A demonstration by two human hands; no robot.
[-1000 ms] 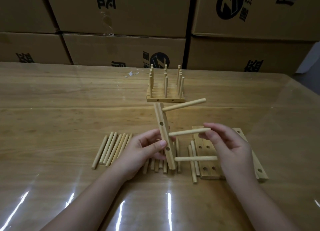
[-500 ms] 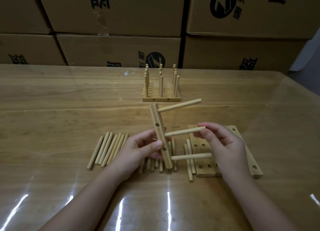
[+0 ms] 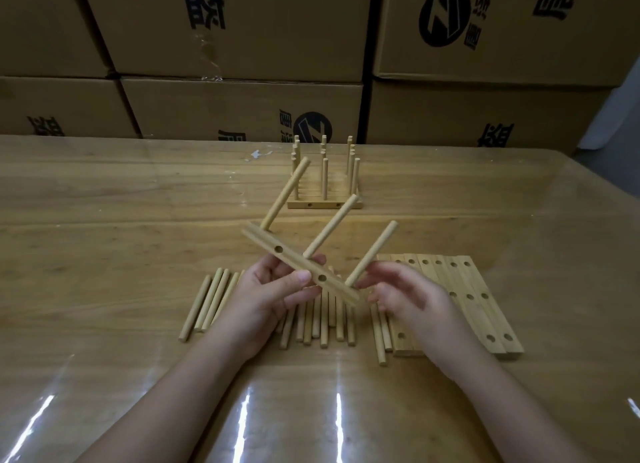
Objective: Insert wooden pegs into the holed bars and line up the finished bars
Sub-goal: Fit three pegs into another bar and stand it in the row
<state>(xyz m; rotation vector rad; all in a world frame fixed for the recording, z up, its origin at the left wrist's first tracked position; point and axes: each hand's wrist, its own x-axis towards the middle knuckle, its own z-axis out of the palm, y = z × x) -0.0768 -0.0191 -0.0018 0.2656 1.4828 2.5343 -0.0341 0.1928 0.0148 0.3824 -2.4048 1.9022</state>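
The left hand (image 3: 266, 296) pinched a holed bar (image 3: 300, 265) above the loose pegs (image 3: 320, 320), tilted, its three pegs (image 3: 330, 232) slanting up to the right. The right hand (image 3: 408, 298) was loosely open just beside the bar's near end, perhaps touching the nearest peg. Finished bars (image 3: 325, 204) stood farther back; empty bars (image 3: 460, 299) lay right.

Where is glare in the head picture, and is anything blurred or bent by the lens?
Head view: white glare streaks lie on the glossy table near the bottom edge; the right hand looks slightly motion-blurred, the held bar fairly sharp; the wide lens bows the cardboard boxes and the table's far edge; light is dim and soft.
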